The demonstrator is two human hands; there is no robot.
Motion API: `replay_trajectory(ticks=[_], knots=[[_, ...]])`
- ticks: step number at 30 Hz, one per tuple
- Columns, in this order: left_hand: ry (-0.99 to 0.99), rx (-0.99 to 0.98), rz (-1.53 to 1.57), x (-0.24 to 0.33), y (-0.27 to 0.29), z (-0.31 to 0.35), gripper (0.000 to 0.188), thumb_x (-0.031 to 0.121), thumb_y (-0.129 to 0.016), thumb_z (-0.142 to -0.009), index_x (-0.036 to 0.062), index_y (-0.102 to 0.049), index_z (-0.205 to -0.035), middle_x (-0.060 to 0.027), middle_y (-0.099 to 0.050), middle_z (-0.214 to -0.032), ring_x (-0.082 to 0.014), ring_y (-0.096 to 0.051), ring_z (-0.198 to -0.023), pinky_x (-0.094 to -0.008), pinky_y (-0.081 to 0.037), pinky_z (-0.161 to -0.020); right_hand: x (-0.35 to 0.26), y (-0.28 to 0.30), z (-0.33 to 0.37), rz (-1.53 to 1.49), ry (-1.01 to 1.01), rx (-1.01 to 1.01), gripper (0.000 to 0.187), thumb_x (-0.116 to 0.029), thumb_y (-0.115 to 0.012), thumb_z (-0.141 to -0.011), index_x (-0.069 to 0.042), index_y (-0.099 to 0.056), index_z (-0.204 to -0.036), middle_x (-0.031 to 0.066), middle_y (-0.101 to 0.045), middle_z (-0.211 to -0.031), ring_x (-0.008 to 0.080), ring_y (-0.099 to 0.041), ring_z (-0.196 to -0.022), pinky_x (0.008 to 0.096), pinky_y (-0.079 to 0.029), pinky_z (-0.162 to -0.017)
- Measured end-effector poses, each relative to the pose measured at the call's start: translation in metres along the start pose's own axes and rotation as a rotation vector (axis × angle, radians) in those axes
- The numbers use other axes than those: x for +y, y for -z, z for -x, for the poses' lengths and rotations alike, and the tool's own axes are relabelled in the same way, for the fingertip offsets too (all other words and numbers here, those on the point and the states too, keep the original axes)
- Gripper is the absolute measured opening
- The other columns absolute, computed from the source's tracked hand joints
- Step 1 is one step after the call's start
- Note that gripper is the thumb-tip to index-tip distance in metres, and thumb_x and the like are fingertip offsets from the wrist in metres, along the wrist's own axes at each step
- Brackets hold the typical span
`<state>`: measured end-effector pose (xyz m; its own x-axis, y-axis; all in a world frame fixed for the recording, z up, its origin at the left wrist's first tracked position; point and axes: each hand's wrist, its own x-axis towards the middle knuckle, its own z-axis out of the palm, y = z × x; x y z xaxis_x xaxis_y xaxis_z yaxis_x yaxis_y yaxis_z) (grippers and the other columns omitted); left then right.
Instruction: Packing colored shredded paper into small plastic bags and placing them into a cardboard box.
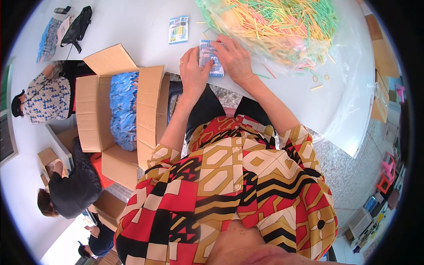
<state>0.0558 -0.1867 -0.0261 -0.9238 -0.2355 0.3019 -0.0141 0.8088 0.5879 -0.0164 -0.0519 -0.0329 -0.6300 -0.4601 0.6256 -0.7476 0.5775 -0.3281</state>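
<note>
A small blue-and-white plastic packet point(212, 66) lies on the white table, between my two hands. My left hand point(193, 73) is at its left edge, thumb laid over the front and fingers curved alongside. From the right, my right hand point(235, 61) has bent fingers on the upper part of the same packet. A second packet point(178, 30), with coloured sticks pictured on it, lies flat beyond my left hand. To the far right of my hands, a large clear plastic bag point(304, 55) holds a heap of thin green, yellow, orange and pink sticks point(274, 28).
An open cardboard box point(150, 106) full of blue packets point(124, 110) stands left of my arm. Loose sticks point(316, 87) and rubber bands point(327, 77) lie on the table point(340, 110). A black bag point(80, 27) is at the far left. Several people work at the left.
</note>
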Motion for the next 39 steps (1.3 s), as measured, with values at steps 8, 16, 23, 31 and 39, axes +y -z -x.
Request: replay_trajectory(ticks=[8,16,23,31,39], knots=[[-0.034,0.101,0.029,0.000,0.013,-0.006,0.060,0.017,-0.074,-0.071,-0.0037,-0.048,-0.121,-0.0187,-0.052,-0.119,-0.0313,-0.050,-0.111,-0.0395,-0.040,-0.091,0.006,0.012,-0.009,-0.307,-0.015,0.114,0.020,-0.010,-0.071,-0.070,-0.006,-0.063,-0.087,0.0036,-0.059,-0.080,0.0172,-0.059,-0.071,0.0272,-0.048,-0.060],[0.186,-0.794,1.137,0.022,0.053,-0.027,0.042,0.018,-0.064,-0.083,0.0026,-0.052,-0.120,-0.0113,-0.063,-0.103,-0.0182,-0.061,-0.096,-0.0306,-0.047,-0.086,-0.004,0.086,-0.038,-0.973,-0.292,-0.387,0.012,-0.006,-0.064,-0.082,-0.002,-0.063,-0.093,0.0042,-0.058,-0.080,0.0091,-0.053,-0.064,0.0223,-0.042,-0.055],[0.311,-0.842,1.631,0.058,0.036,-0.020,0.035,0.018,-0.057,-0.088,0.0020,-0.049,-0.118,-0.0124,-0.063,-0.098,-0.0246,-0.063,-0.093,-0.0338,-0.050,-0.082,0.006,0.109,-0.039,-0.853,-0.107,-0.383,0.013,-0.003,-0.057,-0.086,0.001,-0.062,-0.098,0.0045,-0.058,-0.081,0.0088,-0.058,-0.059,0.0212,-0.045,-0.054],[0.361,-0.699,1.546,0.081,0.025,-0.017,0.021,0.023,-0.044,-0.096,0.0044,-0.052,-0.100,-0.0057,-0.055,-0.078,-0.0178,-0.059,-0.075,-0.0314,-0.049,-0.071,-0.002,0.121,-0.030,-0.856,-0.208,-0.136,0.020,-0.002,-0.062,-0.082,-0.003,-0.062,-0.102,0.0044,-0.057,-0.096,0.0093,-0.058,-0.059,0.0208,-0.045,-0.055],[0.305,-0.682,1.290,0.081,0.012,-0.008,0.022,0.022,-0.044,-0.095,0.0034,-0.052,-0.103,-0.0063,-0.057,-0.083,-0.0163,-0.058,-0.081,-0.0304,-0.047,-0.076,0.011,0.128,-0.022,-0.611,-0.089,-0.098,0.015,-0.003,-0.068,-0.077,-0.004,-0.060,-0.089,0.0034,-0.057,-0.088,0.0063,-0.053,-0.055,0.0205,-0.040,-0.051]])
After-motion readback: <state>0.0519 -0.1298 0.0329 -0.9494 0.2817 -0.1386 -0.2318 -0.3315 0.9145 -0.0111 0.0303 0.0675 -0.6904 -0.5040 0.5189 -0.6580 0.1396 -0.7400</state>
